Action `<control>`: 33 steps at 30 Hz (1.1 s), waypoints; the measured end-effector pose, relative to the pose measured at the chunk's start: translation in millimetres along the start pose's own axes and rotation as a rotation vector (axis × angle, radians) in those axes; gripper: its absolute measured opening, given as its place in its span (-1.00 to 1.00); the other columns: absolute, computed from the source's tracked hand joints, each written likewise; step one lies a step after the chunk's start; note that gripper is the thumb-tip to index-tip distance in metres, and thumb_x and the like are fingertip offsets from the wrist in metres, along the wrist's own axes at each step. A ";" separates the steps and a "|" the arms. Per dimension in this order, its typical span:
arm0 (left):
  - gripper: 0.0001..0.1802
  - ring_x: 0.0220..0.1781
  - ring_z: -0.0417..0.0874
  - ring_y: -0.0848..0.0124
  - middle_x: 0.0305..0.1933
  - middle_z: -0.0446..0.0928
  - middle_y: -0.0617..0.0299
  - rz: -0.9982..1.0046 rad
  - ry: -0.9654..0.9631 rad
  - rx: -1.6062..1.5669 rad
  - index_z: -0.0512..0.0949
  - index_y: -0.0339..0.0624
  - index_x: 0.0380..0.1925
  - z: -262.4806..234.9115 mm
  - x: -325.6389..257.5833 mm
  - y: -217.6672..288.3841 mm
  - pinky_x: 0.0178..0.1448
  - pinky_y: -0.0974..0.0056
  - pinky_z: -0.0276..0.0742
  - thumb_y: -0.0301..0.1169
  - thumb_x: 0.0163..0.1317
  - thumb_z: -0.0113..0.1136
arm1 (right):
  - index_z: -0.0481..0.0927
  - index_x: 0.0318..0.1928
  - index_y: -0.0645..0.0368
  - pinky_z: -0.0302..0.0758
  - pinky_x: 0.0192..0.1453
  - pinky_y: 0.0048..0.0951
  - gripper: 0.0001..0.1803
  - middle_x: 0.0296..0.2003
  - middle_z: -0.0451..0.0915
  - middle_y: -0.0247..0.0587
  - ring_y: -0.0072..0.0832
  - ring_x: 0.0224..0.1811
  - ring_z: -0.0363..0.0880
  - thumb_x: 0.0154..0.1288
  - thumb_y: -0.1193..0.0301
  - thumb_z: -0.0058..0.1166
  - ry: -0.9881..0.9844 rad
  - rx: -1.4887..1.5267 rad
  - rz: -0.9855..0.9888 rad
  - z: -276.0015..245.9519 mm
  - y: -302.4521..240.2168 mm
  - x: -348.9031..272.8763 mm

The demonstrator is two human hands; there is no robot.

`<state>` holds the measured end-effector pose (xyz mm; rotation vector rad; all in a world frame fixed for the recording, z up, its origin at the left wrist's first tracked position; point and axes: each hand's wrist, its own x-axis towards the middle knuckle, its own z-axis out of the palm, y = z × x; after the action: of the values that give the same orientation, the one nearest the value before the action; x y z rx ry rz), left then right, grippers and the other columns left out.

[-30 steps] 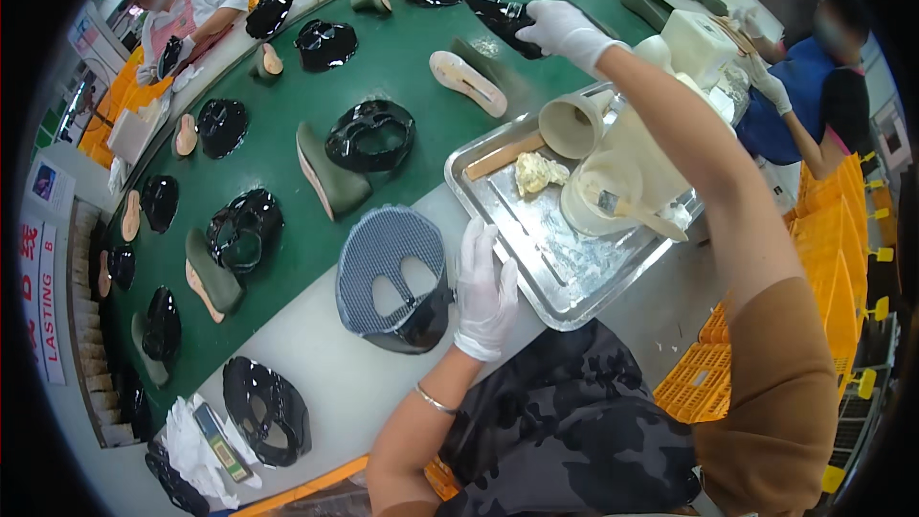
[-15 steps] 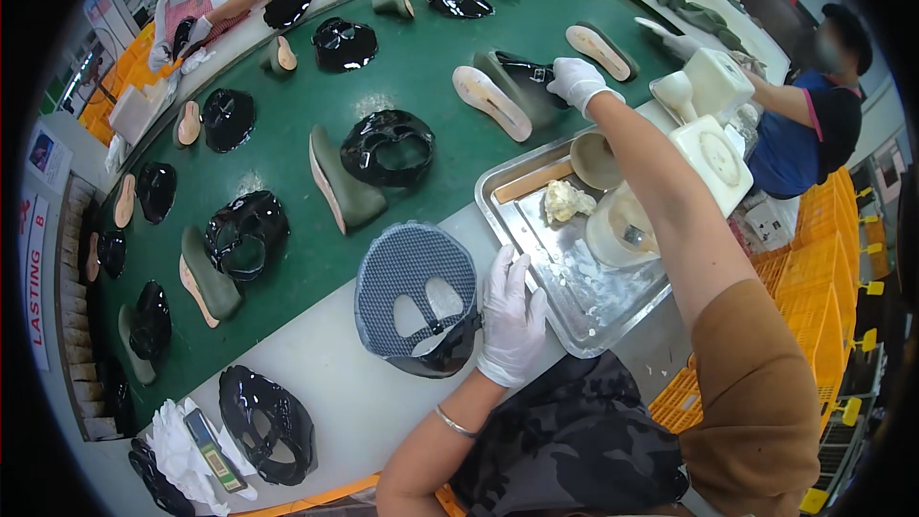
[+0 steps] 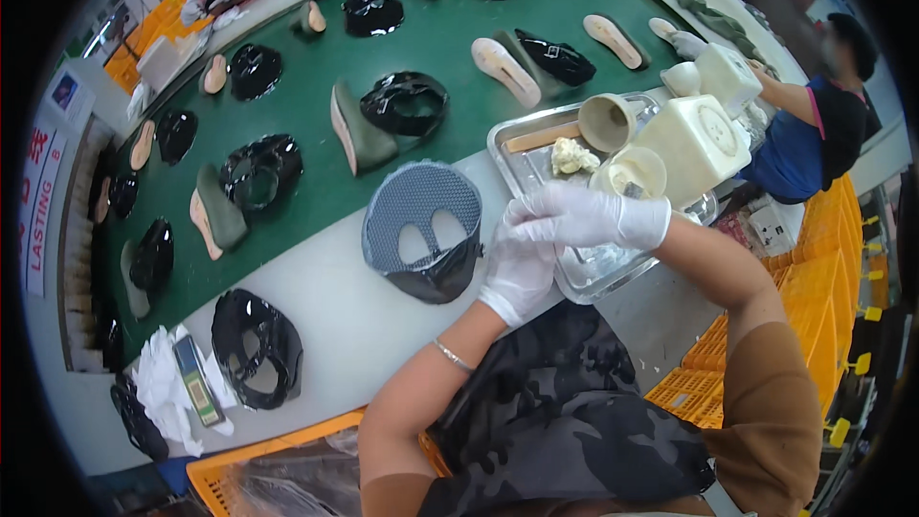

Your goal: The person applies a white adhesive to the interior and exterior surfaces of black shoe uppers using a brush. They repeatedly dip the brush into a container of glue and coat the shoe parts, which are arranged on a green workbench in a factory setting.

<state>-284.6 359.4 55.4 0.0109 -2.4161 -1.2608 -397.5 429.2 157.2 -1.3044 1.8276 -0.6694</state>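
Note:
In white gloves, my left hand [image 3: 522,268] and my right hand [image 3: 598,215] meet at the near left edge of a metal tray. The right fingers are closed over the left fingers and hide them. What lies between them, if anything, cannot be made out. Just left of my left hand, a black shoe upper [image 3: 394,199] lies on the white table, its blue-grey meshed lining upward. Beyond the tray, another black shoe upper [image 3: 555,56] rests on the green belt, beside a green shoe last with a pale insole [image 3: 505,72].
The metal tray [image 3: 500,155] holds a beige cup [image 3: 605,123], a cup of pale paste [image 3: 632,165], a yellowish lump [image 3: 572,157] and a wooden-handled tool [image 3: 544,139]. White jugs [image 3: 704,148] stand beside it. Several uppers and lasts line the belt [image 3: 306,96]. A co-worker [image 3: 795,105] is at the right.
My right hand has left the black upper on the belt and come back to my left hand. The upper lies on the belt. The whole view has shifted.

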 end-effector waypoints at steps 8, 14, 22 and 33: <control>-0.40 0.27 0.16 -0.02 0.23 0.15 -0.07 -0.167 -0.050 -0.597 0.22 -0.19 0.21 24.3 -13.4 -23.7 0.33 0.04 0.06 -0.12 0.22 -0.10 | 0.37 0.14 0.25 0.48 -0.03 -0.46 -0.57 -0.01 0.51 -0.03 -0.41 -0.05 0.53 0.36 0.27 -0.06 -0.031 0.823 0.430 59.5 -7.3 7.8; -0.39 0.27 0.16 -0.04 0.23 0.15 -0.08 -0.163 -0.036 -0.620 0.21 -0.20 0.21 25.7 -13.7 -28.2 0.33 0.04 0.08 -0.11 0.23 -0.09 | 0.12 0.28 0.20 0.59 -0.40 -0.51 -0.41 0.22 0.26 0.00 -0.42 -0.24 0.62 0.35 0.22 -0.07 0.199 1.187 0.557 76.4 -31.0 6.6; -0.38 0.27 0.16 -0.07 0.24 0.14 -0.10 -0.150 -0.034 -0.635 0.20 -0.22 0.22 24.3 -10.2 -32.0 0.32 0.04 0.10 -0.10 0.23 -0.07 | 0.07 0.32 0.10 0.58 -0.53 -0.59 -0.35 0.31 0.14 -0.25 -0.46 -0.29 0.64 0.33 0.14 -0.06 0.414 1.423 0.542 86.6 -21.6 22.5; -0.35 0.28 0.17 -0.10 0.26 0.13 -0.12 -0.152 -0.071 -0.621 0.17 -0.24 0.22 30.6 -13.8 -29.1 0.32 0.05 0.13 -0.08 0.23 -0.05 | 0.20 0.21 0.02 0.45 -0.57 -0.71 -0.42 0.11 0.26 -0.44 -0.55 -0.41 0.53 0.27 0.13 0.05 0.638 1.400 0.569 96.1 -11.1 47.8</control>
<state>-288.4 368.8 12.1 -0.0308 -2.0059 -2.0588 -320.1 382.4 98.3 0.3709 1.4028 -1.6717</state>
